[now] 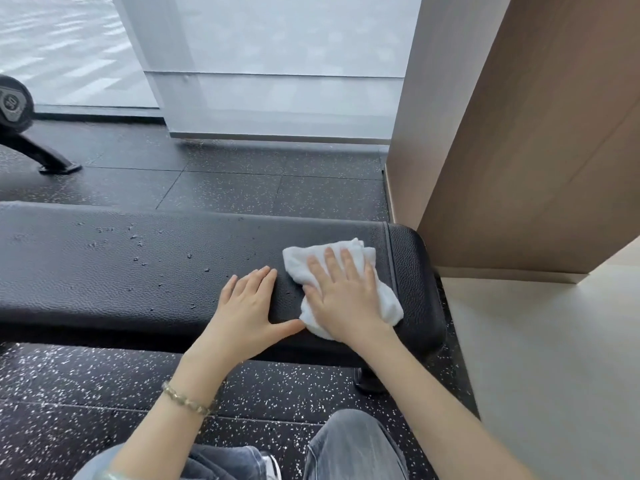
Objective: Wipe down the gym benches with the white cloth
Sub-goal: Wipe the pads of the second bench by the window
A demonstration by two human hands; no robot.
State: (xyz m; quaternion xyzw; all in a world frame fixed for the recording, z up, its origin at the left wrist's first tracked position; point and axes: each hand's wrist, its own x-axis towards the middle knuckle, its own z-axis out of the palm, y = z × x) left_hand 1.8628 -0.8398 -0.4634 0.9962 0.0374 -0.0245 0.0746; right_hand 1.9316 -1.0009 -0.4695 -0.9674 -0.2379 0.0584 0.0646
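Well, nearest me are my knees in grey jeans [353,445], bent low in front of the bench [104,282] so I can lean my weight forward over it. My left grip [251,303], with a bracelet [185,398] on the wrist, lies flat and released on the black padding, fingers straight and thumb splayed toward the cloth. I judge it is there to prop me, not to clean. Just to its right, my right grip [346,299] is likewise unclenched, palm and straight fingers pressing down on the white cloth [298,261], which is bunched under it at the bench's right end, close to the stitched seam. A flat palm spreads pressure over more fabric than a pinch would, which suits wiping. Working from this end makes sense, since the wooden panel [536,150] hems it in and the only free stroke runs leftward. That way lie scattered dark specks [138,242] on the padding, well apart from the cloth, so most of the surface looks not yet wiped. Beyond the bench is speckled rubber floor [225,188], and at far left the foot of a weight rack [52,157].
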